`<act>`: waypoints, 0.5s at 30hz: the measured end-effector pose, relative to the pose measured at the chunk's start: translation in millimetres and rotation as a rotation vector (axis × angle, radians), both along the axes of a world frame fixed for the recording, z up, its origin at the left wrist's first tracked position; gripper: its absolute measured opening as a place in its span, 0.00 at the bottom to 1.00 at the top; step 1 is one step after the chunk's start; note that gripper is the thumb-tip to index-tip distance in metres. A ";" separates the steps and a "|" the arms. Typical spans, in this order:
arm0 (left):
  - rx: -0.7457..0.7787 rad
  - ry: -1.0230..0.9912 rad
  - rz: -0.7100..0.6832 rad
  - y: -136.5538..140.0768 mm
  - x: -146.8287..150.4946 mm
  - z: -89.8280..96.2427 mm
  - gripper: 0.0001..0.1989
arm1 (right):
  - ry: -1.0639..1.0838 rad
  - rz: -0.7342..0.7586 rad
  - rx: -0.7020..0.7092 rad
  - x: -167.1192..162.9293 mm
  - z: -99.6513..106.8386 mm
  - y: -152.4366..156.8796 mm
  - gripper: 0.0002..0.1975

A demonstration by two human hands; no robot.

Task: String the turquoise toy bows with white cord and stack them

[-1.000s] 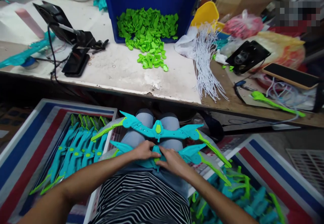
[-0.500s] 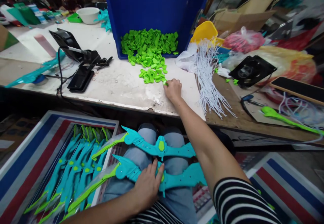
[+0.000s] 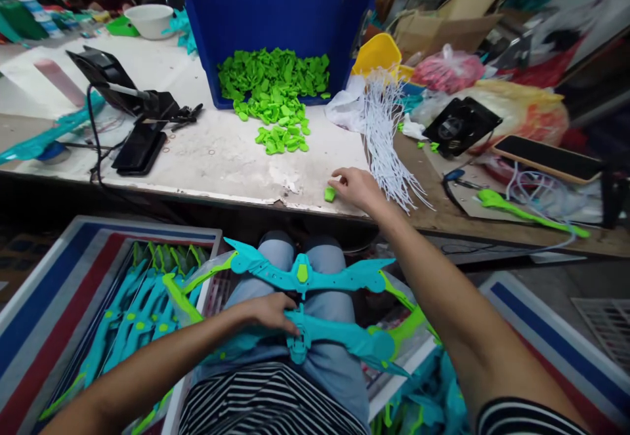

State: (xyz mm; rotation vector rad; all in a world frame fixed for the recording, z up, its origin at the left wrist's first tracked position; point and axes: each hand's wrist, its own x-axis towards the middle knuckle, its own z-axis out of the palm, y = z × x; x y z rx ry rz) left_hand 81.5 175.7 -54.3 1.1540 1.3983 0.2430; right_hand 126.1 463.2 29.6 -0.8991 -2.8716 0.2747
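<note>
Wht-topped tbl [image 3: 226, 174] w/ blue bin [image 3: 275, 8], grn pcs [image 3: 281, 140], wht cords [image 3: 386, 140], wht bowl [image 3: 150, 29].

Across your lap [image 3: 339, 369], the nearer bow [image 3: 339, 334] lies at your left hand [image 3: 273, 311], with the farther bow [image 3: 319, 281] beyond it toward your knees. The left crate [image 3: 49, 330] beside you holds more bows [image 3: 140, 325]. The right crate [image 3: 546, 356] stands on your other side. Before you is the bench [image 3: 221, 169]; near its front edge, a loose piece [image 3: 329, 193] sits just at the fingers of your right hand [image 3: 359, 187]. Behind that, a heap of pieces [image 3: 275, 71] lies in and before the bin [image 3: 280, 2]. Right of it lie cords [image 3: 386, 140], then a fan [image 3: 460, 126].
</note>
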 end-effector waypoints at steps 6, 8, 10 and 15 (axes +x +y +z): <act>-0.042 -0.185 0.089 -3.7 -7.4 -9.2 0.17 | 0.197 0.164 0.043 20.5 -25.3 -21.9 0.12; -0.042 -0.246 0.120 -4.4 -10.3 -8.9 0.20 | 0.292 0.142 0.003 35.8 -28.6 -46.8 0.12; -0.051 -0.284 0.152 -5.0 -12.1 -10.7 0.24 | 0.357 0.186 -0.093 60.8 -33.1 -86.5 0.13; -0.084 -0.317 0.203 -6.8 -11.5 -16.9 0.26 | 0.315 0.420 -0.308 139.8 -63.9 -204.2 0.13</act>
